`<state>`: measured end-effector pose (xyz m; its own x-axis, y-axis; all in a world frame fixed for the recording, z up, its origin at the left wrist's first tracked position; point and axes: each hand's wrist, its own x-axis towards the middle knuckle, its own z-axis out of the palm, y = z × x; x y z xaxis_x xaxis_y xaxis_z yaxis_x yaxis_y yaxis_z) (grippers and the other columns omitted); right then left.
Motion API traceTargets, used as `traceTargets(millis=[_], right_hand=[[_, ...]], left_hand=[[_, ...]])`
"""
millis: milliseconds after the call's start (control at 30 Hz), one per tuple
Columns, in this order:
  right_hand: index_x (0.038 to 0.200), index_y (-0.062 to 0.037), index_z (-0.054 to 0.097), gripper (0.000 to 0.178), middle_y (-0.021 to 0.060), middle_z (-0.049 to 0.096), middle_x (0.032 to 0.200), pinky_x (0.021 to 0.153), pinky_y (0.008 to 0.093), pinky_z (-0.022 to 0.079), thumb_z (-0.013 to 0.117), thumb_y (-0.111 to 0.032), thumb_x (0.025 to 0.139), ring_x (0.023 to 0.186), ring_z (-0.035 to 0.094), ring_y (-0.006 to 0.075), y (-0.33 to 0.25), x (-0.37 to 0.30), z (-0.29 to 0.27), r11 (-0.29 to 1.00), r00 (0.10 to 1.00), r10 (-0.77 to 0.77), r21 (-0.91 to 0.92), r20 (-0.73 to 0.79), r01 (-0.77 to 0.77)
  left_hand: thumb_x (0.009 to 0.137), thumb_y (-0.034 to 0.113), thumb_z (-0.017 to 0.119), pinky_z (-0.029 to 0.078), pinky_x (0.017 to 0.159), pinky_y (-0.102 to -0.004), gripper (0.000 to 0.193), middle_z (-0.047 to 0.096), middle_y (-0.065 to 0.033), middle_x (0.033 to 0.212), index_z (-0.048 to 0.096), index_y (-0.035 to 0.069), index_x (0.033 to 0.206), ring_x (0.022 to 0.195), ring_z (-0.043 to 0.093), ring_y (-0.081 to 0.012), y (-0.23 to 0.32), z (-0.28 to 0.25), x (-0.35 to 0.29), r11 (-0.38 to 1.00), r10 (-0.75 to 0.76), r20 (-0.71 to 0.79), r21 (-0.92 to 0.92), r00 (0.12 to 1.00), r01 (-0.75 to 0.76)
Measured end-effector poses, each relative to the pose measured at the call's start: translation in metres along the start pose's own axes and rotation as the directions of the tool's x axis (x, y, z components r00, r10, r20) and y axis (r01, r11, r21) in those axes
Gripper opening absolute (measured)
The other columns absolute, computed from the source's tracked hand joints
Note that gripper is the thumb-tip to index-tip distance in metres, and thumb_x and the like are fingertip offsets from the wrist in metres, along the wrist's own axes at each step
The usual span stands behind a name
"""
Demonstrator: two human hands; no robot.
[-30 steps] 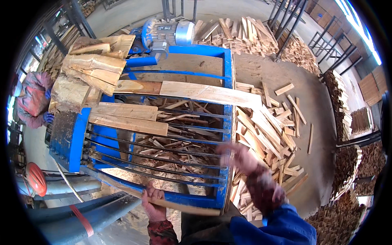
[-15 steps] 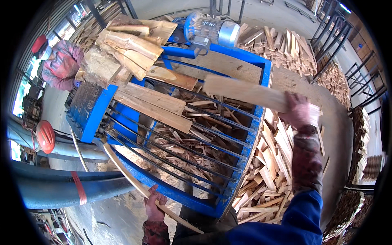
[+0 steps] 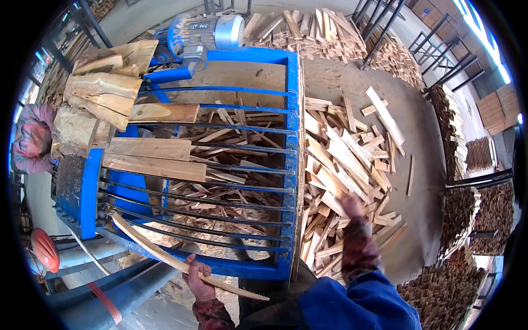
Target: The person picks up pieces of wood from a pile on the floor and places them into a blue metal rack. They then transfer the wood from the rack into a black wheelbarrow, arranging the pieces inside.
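My left hand (image 3: pixel 199 278) is closed round a long, curved strip of wood (image 3: pixel 153 250), which slants across the near-left side of a blue metal frame with bars (image 3: pixel 294 165). The strip's far end lies by the frame's left corner. Over a heap of loose wooden pieces (image 3: pixel 346 159) right of the frame, my right hand (image 3: pixel 351 205) reaches down. Its fingers are blurred against pale wood, so a grip is unclear. Two boards (image 3: pixel 154 166) lie side by side on the bars, with a knotted board (image 3: pixel 164 113) beyond them.
Rough slabs (image 3: pixel 104 91) are piled at the frame's far left, near a person in a reddish jacket (image 3: pixel 34 137). A motor (image 3: pixel 206 32) sits at the back. Large pipes (image 3: pixel 126 283) run at lower left; stacked wood (image 3: pixel 440 291) stands at right.
My right hand has left the wide board it held above the frame's right edge and dropped to the heap. My left hand still holds the curved strip. The view has swung right.
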<state>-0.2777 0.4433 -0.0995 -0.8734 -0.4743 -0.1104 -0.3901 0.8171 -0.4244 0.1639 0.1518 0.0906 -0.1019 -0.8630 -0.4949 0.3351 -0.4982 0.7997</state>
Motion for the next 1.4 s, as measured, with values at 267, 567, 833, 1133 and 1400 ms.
traceTargets(millis=[267, 567, 833, 1133, 1400], right_hand=[[0.101, -0.0042, 0.071, 0.052, 0.0161, 0.070, 0.091, 0.082, 0.0390, 0.052, 0.068, -0.051, 0.078, 0.090, 0.068, 0.0309, -0.035, -0.177, 0.067, 0.884, 0.820, 0.238, 0.233, 0.520, -0.404], [0.101, -0.0014, 0.070, 0.051, 0.0208, 0.069, 0.092, 0.085, 0.0390, 0.050, 0.063, -0.049, 0.083, 0.095, 0.066, 0.0322, -0.067, -0.166, 0.063, 0.896, 0.808, 0.149, 0.268, 0.570, -0.354], [0.101, -0.0019, 0.070, 0.041, 0.0101, 0.071, 0.080, 0.070, 0.0303, 0.054, 0.061, -0.040, 0.088, 0.072, 0.068, 0.0160, -0.056, -0.185, 0.071, 0.823, 0.788, 0.139, 0.373, 0.600, -0.429], [0.111, 0.0025, 0.065, 0.031, 0.0105, 0.071, 0.085, 0.071, 0.0269, 0.053, 0.064, -0.020, 0.090, 0.077, 0.066, 0.0159, -0.069, -0.102, -0.040, 0.901, 0.989, 0.000, 0.429, 0.151, -0.066], [0.119, -0.0019, 0.057, 0.054, 0.0155, 0.056, 0.118, 0.091, 0.0388, 0.047, 0.079, -0.010, 0.071, 0.109, 0.056, 0.0331, -0.185, -0.031, -0.140, 0.858, 0.884, -0.420, 0.229, -0.206, 0.461]], left_hand=[[0.087, 0.009, 0.057, 0.033, 0.048, -0.0225, 0.019, 0.040, 0.0037, 0.064, 0.056, 0.004, 0.106, 0.051, 0.038, -0.0071, -0.009, 0.005, 0.010, 0.998, -0.020, -0.005, 0.062, 1.000, 0.020], [0.087, 0.007, 0.056, 0.034, 0.048, -0.0242, 0.017, 0.041, 0.0023, 0.063, 0.055, 0.003, 0.103, 0.049, 0.038, -0.0083, -0.018, -0.005, 0.020, 0.998, -0.054, 0.026, 0.027, 0.998, 0.053], [0.084, 0.007, 0.056, 0.032, 0.048, -0.0257, 0.020, 0.039, 0.0030, 0.062, 0.055, 0.003, 0.104, 0.050, 0.036, -0.0092, -0.016, 0.005, 0.016, 0.997, -0.060, -0.011, 0.046, 0.998, 0.060], [0.084, 0.006, 0.059, 0.033, 0.049, -0.0277, 0.017, 0.039, 0.0027, 0.060, 0.054, 0.003, 0.100, 0.047, 0.039, -0.0101, -0.013, -0.008, 0.012, 0.999, -0.036, -0.026, -0.033, 0.999, 0.035], [0.084, 0.006, 0.060, 0.037, 0.050, -0.0289, 0.018, 0.042, 0.0000, 0.061, 0.054, 0.000, 0.100, 0.048, 0.043, -0.0121, -0.014, 0.000, 0.008, 0.998, -0.034, -0.049, -0.063, 0.998, 0.031]])
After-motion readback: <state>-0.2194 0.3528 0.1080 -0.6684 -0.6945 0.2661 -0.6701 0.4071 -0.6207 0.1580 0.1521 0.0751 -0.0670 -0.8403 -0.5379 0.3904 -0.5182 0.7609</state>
